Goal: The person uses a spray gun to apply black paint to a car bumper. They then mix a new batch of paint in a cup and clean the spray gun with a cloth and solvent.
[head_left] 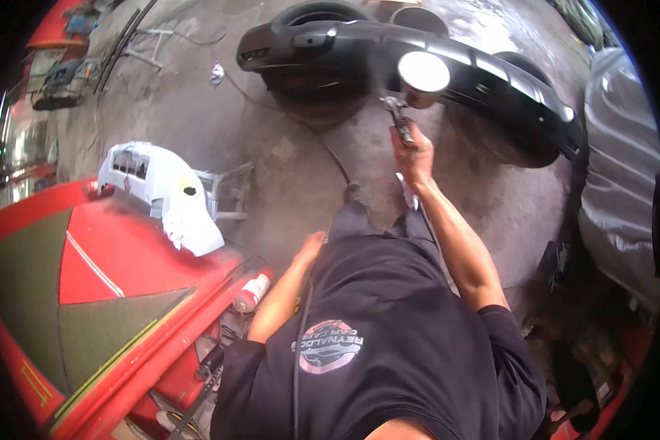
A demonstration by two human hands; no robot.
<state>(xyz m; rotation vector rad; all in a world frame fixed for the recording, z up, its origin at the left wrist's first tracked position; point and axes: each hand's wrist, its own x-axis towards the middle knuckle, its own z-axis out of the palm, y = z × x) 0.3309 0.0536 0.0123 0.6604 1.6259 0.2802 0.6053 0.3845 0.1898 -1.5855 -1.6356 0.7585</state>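
My right hand [416, 154] is wrapped round the handle of a metal paint spray gun [396, 116], held out ahead of me. On the gun sits a cup with a round white top [424, 72]. Just beyond its nozzle is a long black car bumper [484, 64], raised above the floor; the gun looks close to it, but I see no contact. My left hand [313, 246] hangs low beside my left hip, its fingers mostly hidden. A dark hose [301, 352] runs down my shirt toward that hand; whether the hand grips it is unclear.
A white bumper [165, 187] rests at the left by a red car panel [132, 249] with a green covering. A metal stand [231, 191] is beside it. A thin hose [323, 143] trails over the concrete floor. Silvery sheeting [623, 161] drapes something at the right.
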